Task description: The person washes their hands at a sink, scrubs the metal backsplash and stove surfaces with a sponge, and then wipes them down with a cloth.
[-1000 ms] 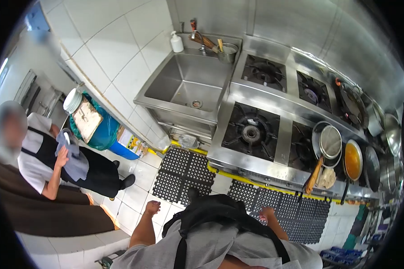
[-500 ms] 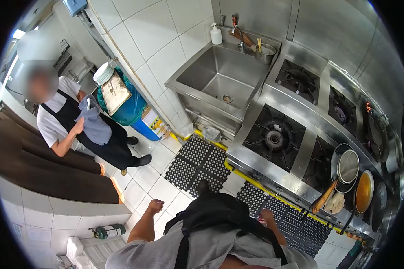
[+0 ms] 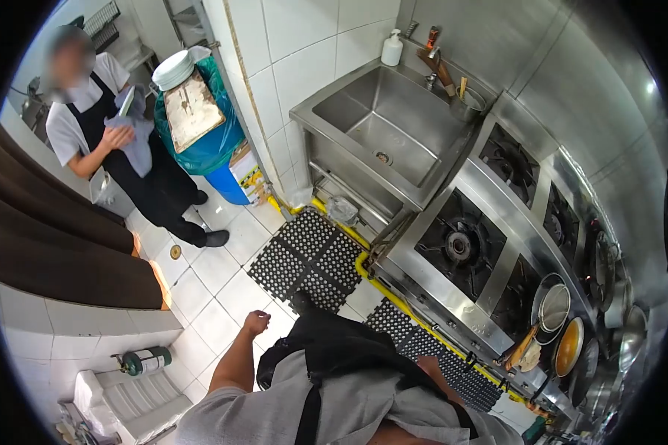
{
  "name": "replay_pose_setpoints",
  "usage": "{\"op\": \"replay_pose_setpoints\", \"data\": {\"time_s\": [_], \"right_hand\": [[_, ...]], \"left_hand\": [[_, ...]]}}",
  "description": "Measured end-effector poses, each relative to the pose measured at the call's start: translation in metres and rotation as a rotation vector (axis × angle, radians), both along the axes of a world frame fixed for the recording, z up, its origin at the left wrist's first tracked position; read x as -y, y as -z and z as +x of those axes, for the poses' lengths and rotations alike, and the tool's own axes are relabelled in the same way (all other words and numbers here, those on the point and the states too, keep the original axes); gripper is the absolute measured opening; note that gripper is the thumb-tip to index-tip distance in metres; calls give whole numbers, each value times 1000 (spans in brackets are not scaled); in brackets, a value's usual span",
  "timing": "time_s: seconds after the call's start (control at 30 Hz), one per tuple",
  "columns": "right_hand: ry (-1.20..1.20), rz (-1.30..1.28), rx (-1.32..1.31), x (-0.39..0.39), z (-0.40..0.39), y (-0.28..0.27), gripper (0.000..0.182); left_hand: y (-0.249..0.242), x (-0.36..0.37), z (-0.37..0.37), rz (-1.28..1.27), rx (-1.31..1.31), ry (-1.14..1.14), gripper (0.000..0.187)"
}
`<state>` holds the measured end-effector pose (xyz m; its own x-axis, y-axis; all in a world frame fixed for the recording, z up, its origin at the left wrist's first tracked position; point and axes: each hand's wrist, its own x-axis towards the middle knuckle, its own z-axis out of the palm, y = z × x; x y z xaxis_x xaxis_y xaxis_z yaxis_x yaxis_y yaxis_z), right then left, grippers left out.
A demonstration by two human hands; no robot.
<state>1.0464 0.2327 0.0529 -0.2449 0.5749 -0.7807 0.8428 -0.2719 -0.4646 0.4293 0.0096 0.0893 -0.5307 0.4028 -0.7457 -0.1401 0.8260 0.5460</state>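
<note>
My left hand (image 3: 257, 322) hangs out over the white floor tiles, its fingers curled in, and nothing shows in it. On the other side of my black apron (image 3: 341, 345), my right hand (image 3: 427, 362) is low beside the stove, small and partly hidden, so its fingers cannot be made out. Closest to it are the black rubber mat (image 3: 453, 371) and the front of the steel gas stove (image 3: 404, 274). Neither hand touches the stove or the sink.
A steel sink (image 3: 382, 122) adjoins the stove. Pans, including an orange one (image 3: 569, 347), and a strainer (image 3: 554, 308) sit at the stove's right end. At left, a co-worker (image 3: 137, 156) wipes a plate with a cloth beside a blue bin (image 3: 226, 182). A yellow pipe (image 3: 393, 293) runs along the floor.
My view has turned and shifted, so the sink and stove sit differently in the picture. A white plate now shows in the co-worker's cloth. My hands stay low at my sides.
</note>
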Motion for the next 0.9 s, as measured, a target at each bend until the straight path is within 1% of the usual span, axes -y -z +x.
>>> {"op": "replay_pose_setpoints", "data": {"time_s": [0.1, 0.2, 0.23, 0.3, 0.33, 0.4, 0.43, 0.47, 0.5, 0.53, 0.6, 0.67, 0.7, 0.73, 0.8, 0.83, 0.9], "right_hand": [[-72, 3, 65, -22, -41, -9, 34], [518, -178, 98, -45, -115, -40, 30], [525, -172, 102, -53, -137, -44, 30], [472, -138, 81, -71, -182, -47, 27], [472, -135, 83, -79, -206, -57, 27], [345, 9, -35, -86, -254, -85, 26], [342, 16, -58, -90, -268, -79, 26], [340, 24, -85, -93, -284, -73, 27], [292, 40, -79, -96, -300, -80, 26], [205, 71, -87, -99, -306, -70, 29], [-23, 42, -28, -115, -314, -40, 36], [-139, 109, 13, -123, -327, -43, 44], [-100, -9, 82, -130, -334, -50, 27], [-110, 8, 110, -133, -342, -58, 29], [-179, -7, 159, -141, -356, -77, 34], [-165, -7, 148, -143, -360, -73, 34], [-219, 17, 136, -154, -368, -47, 38]], "left_hand": [[4, -3, -23, -32, 54, -19, 32], [21, 5, -59, -68, 107, 45, 31], [20, 8, -71, -99, 138, 3, 33], [20, 17, -97, -136, 184, -110, 35], [20, 21, -111, -152, 171, -141, 34], [17, 29, -136, -144, 137, -189, 35], [15, 34, -146, -145, 128, -183, 35], [12, 39, -156, -111, 112, -227, 35], [11, 45, -168, -75, 93, -268, 35], [13, 51, -176, -40, 80, -288, 34], [20, 63, -187, 25, 93, -414, 31], [20, 74, -185, 74, 114, -492, 30], [24, 81, -180, 85, 134, -530, 29], [28, 89, -173, 97, 154, -573, 28], [37, 109, -152, 93, 216, -550, 27], [37, 118, -141, 74, 236, -524, 28], [33, 131, -113, 15, 263, -439, 29]]}}
